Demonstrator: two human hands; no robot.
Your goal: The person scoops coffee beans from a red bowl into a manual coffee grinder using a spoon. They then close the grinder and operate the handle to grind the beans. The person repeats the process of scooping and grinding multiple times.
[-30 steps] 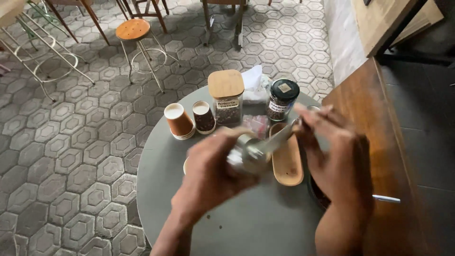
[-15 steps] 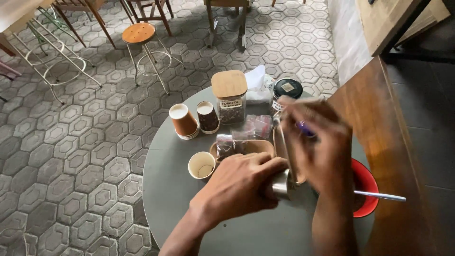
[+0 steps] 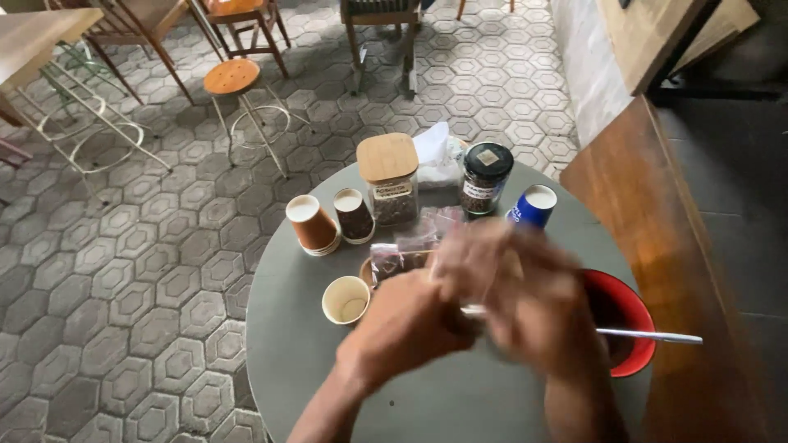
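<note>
Both my hands meet over the middle of a round grey-green table [image 3: 287, 361]. My left hand [image 3: 402, 324] is curled around a small silver metal container [image 3: 472, 310], of which only a sliver shows. My right hand [image 3: 525, 283] hovers over the container's top and is smeared by motion, so its grip is unclear. Just behind my hands lie clear bags of dark beans [image 3: 410, 250]. A cream paper cup [image 3: 345, 299] stands to the left of my left hand.
At the back of the table stand two brown paper cups [image 3: 312, 221], a wooden-lidded jar [image 3: 388, 176], a black-lidded glass jar [image 3: 484, 176], a blue cup [image 3: 532, 205] and white crumpled wrapping [image 3: 435, 152]. A red bowl [image 3: 632, 344] holds a metal spoon [image 3: 657, 336]. A wooden bench [image 3: 657, 213] runs on the right; a stool [image 3: 234, 78] stands on the tiled floor.
My hands dropped with the metal container from above the jars toward me. The cream cup and blue cup came into sight. My right hand is now moving fast.
</note>
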